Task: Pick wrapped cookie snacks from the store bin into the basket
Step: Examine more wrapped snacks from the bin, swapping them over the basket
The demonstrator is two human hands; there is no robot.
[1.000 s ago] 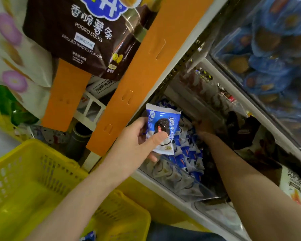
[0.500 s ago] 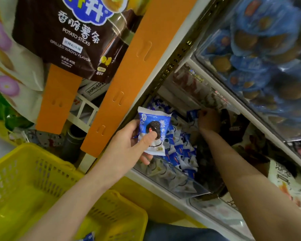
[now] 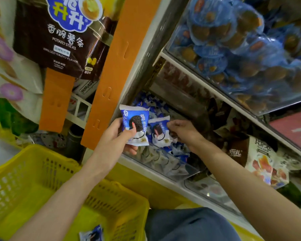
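With one pack (image 3: 92, 234) in the basket (image 3: 33, 149) at 7 o'clock, the left hand (image 3: 117, 139) grips a second pack (image 3: 135, 126) and the right hand (image 3: 183, 131) pinches a third pack (image 3: 159, 133) above the bin (image 3: 165, 165).

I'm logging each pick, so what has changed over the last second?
The right hand, which was reaching deep into the bin, has drawn back toward the person with a second cookie pack pinched in its fingers. The left hand keeps its grip on the first cookie pack; a third pack still lies in the yellow basket.
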